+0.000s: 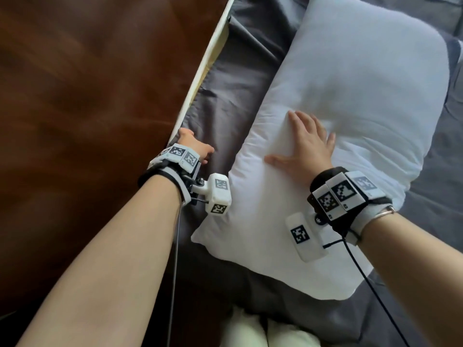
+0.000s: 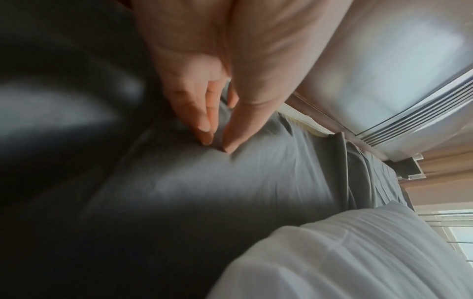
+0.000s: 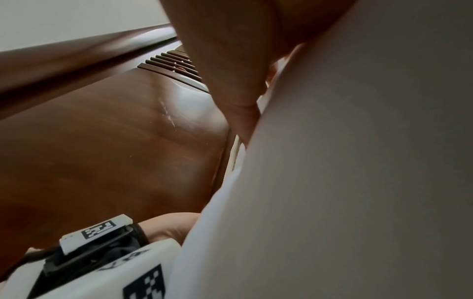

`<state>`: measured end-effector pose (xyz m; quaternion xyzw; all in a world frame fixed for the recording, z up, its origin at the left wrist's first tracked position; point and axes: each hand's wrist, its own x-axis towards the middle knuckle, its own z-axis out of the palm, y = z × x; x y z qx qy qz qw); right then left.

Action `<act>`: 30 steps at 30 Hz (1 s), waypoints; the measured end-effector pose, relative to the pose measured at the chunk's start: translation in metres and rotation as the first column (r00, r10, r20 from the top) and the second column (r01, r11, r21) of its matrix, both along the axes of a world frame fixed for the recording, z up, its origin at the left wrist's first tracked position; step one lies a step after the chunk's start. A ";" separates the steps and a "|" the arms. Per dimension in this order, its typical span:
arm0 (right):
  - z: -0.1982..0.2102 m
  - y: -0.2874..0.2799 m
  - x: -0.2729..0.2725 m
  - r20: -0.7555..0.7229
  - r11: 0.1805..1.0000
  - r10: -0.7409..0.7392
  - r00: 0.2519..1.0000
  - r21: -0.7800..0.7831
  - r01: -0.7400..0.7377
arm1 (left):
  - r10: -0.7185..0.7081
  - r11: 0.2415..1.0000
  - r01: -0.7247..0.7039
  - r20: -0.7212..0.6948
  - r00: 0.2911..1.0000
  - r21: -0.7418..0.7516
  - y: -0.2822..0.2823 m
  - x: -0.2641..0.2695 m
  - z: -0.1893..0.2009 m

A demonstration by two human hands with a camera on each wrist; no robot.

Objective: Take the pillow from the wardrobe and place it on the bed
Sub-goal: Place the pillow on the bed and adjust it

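- The soft white rectangular pillow (image 1: 350,116) is laid on the bed's grey sheet (image 1: 233,78).
- The right hand (image 1: 304,146) is spread wide, pressed flat on the pillow.
- The left hand (image 1: 194,145) is set at the bed edge; grip hidden in the head view.
- In the left wrist view, left fingertips (image 2: 204,129) are seen pinching a sheet fold.
- A brown wooden floor (image 1: 87,96) is noted beside the bed.

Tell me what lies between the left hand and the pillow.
Only a bare strip of dark grey sheet, seen in the head view, separates the left hand from the white pillow; the left hand pinches that sheet.
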<state>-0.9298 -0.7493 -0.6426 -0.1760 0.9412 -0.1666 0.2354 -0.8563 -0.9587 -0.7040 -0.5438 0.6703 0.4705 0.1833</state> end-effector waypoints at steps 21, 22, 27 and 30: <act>-0.015 0.008 -0.003 -0.014 1.000 0.016 1.000 -0.010 -0.016 | -0.271 0.939 0.277 0.056 0.961 -0.206 -0.012 -0.029 -0.009; -0.015 0.008 -0.003 -0.014 1.000 0.018 1.000 -0.009 -0.018 | -0.275 0.936 0.284 0.070 0.959 -0.209 -0.011 -0.031 -0.010; -0.015 0.008 -0.004 -0.013 1.000 0.026 1.000 -0.002 -0.026 | -0.300 0.908 0.330 0.148 0.942 -0.260 -0.012 -0.036 -0.015; -0.006 0.007 -0.003 -0.022 0.999 0.027 0.999 -0.016 -0.027 | -0.247 0.903 0.292 0.177 0.953 -0.315 -0.015 -0.026 -0.010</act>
